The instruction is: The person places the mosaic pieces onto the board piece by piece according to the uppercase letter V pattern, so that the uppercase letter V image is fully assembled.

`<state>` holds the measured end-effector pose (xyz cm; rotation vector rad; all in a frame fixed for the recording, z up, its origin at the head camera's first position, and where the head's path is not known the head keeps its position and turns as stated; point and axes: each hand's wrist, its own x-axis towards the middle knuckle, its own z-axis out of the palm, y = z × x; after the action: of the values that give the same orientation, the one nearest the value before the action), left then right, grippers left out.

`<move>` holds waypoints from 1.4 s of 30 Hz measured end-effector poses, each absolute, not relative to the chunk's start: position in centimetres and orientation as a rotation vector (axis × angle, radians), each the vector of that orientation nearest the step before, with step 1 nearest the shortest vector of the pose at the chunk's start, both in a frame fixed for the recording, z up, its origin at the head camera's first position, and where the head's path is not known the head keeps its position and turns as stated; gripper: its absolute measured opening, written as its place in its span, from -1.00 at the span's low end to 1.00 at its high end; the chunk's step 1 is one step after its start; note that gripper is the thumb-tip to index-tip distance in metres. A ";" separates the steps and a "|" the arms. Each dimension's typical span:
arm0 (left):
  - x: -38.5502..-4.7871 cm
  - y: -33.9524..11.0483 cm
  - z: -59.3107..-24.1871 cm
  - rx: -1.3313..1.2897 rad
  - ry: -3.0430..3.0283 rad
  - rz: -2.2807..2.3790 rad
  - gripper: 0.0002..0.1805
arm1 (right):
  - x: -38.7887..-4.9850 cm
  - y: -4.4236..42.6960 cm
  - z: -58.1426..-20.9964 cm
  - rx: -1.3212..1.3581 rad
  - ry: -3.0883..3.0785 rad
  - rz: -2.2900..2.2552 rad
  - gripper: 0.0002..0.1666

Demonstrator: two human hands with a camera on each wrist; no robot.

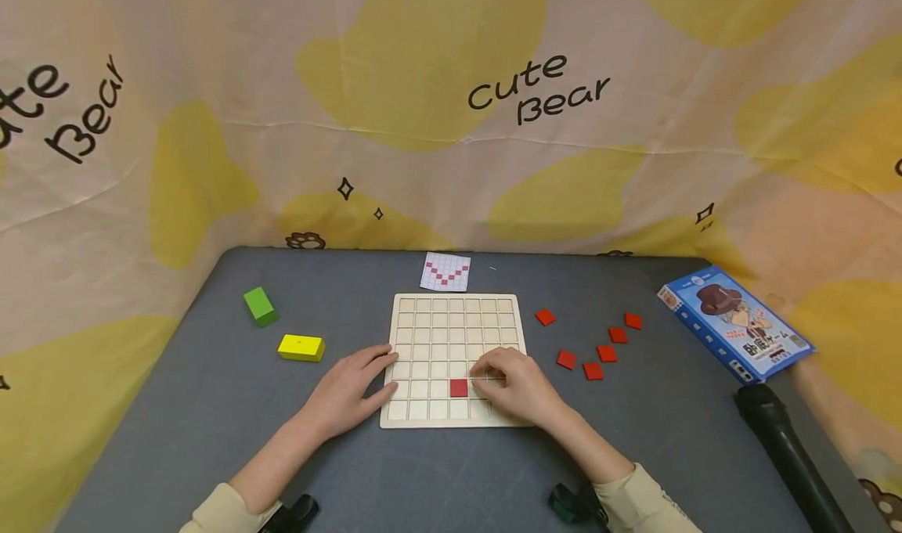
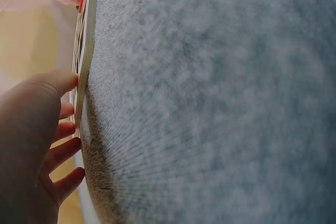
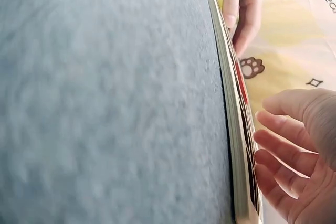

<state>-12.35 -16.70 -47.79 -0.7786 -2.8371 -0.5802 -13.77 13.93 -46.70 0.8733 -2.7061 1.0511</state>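
Observation:
A pale wooden grid board (image 1: 451, 423) lies on the dark table with one red square tile (image 1: 459, 388) in a cell of its lower part. My left hand (image 1: 345, 396) touches the board's left edge with thumb and fingers spread; the left wrist view shows the fingers (image 2: 65, 153) along that edge. Just right of the red tile, my right hand (image 1: 520, 388) is over the board, fingers loosely bent. In the right wrist view nothing shows between the thumb and fingers of this hand (image 3: 299, 150). Whether its fingertips touch the board, I cannot tell.
Several loose red tiles (image 1: 607, 354) lie right of the board. Behind it is a patterned card (image 1: 445, 272). A green block (image 1: 261, 306) and a yellow block (image 1: 301, 348) are at left; a blue box (image 1: 736, 322) and a black microphone (image 1: 789, 455) at right.

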 end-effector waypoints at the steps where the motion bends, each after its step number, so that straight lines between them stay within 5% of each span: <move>1: -12.4 -16.7 -47.8 -0.779 -2.837 -0.582 -0.48 | -13.9 14.2 -46.7 0.870 -2.703 1.052 -0.89; 19: -12.2 -16.8 -48.1 -0.793 -2.838 -0.608 -0.48 | -20.3 23.1 -46.5 0.190 -2.876 0.914 -0.80; 29: -12.2 -17.0 -48.1 -0.786 -2.863 -0.613 -0.47 | -20.8 23.3 -46.5 0.116 -2.923 0.783 -0.60; 42: -12.3 -17.0 -48.0 -0.778 -2.886 -0.615 -0.47 | -20.5 23.1 -46.5 0.054 -2.912 0.869 -0.63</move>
<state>-12.34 -16.98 -48.02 -0.7777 -2.8859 -0.6154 -20.51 23.09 -46.53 0.0536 -2.9115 0.8693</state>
